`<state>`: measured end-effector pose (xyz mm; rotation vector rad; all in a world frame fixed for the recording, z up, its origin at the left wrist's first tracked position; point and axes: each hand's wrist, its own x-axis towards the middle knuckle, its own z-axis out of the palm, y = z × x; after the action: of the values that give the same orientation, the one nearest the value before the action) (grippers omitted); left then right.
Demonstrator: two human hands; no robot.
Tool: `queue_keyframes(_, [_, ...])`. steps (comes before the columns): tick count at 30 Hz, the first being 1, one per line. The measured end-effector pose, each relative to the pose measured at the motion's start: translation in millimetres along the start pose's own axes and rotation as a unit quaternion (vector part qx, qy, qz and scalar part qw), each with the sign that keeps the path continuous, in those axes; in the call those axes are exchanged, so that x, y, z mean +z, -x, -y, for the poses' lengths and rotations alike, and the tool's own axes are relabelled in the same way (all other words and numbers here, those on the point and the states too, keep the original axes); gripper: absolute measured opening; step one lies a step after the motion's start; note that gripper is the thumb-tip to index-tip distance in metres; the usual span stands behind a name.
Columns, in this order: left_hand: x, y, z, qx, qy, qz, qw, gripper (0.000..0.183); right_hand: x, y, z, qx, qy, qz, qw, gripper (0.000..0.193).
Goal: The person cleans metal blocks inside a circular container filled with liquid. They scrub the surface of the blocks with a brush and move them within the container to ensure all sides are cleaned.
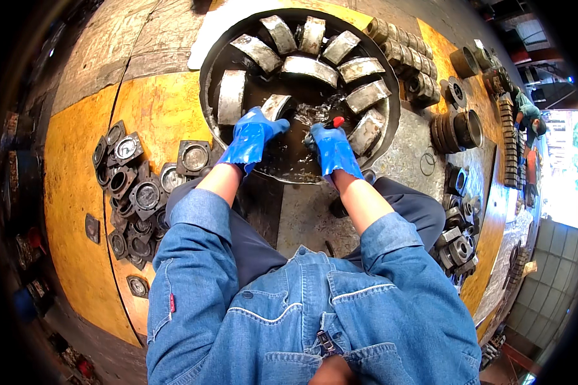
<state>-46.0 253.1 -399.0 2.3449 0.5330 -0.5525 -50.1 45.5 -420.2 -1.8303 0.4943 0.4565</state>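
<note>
Washing metal blocks in a big round basin [207, 83]

Left hand [250, 138] has its fingers wrapped around a curved metal block [276, 106] in the basin's middle; right hand [332, 149] is clenched on a red-tipped tool [337, 121], square housings [138, 186] piled off to the left.

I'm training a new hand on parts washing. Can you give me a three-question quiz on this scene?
1. True or false: both hands wear blue gloves.
2. What does the left hand hold? A) a curved metal block B) a hammer C) a rag
3. Where do the square housings lie: to the person's left or right of the basin?

Key: 1 true; the right hand grips a red-tipped tool. 2 A. 3 left.
</note>
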Motion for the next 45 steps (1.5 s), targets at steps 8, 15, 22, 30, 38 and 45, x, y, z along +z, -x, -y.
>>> queue_keyframes(8, [15.8, 11.7, -20.6, -0.002, 0.009, -0.012, 1.000, 0.087, -29.1, 37.8, 20.0, 0.038, -0.013, 0.142, 0.989, 0.024])
queue_keyframes(15, [12.2, 14.7, -33.3, 0.064, -0.062, 0.005, 0.996, 0.073, -70.8, 25.0, 56.6, -0.141, 0.082, 0.038, 0.986, 0.029])
queue_keyframes(22, [-3.1, 18.8, -36.1, 0.090, -0.213, 0.040, 0.972, 0.069, -59.7, 12.6, 40.1, -0.202, -0.059, 0.122, 0.970, 0.031])
queue_keyframes(30, [-9.5, 25.5, -20.2, 0.124, -0.210, 0.027, 0.970, 0.063, -8.1, -41.7, 16.6, 0.043, -0.121, 0.090, 0.988, 0.038])
queue_keyframes(38, [-10.4, 34.5, -5.3, 0.209, -0.162, -0.022, 0.964, 0.077, 11.1, -76.6, -28.0, 0.122, 0.077, -0.013, 0.989, 0.046])
queue_keyframes(45, [-22.6, 33.0, -7.8, 0.184, -0.059, -0.011, 0.981, 0.081, -36.8, -52.6, 20.3, -0.188, -0.137, 0.177, 0.956, 0.029])
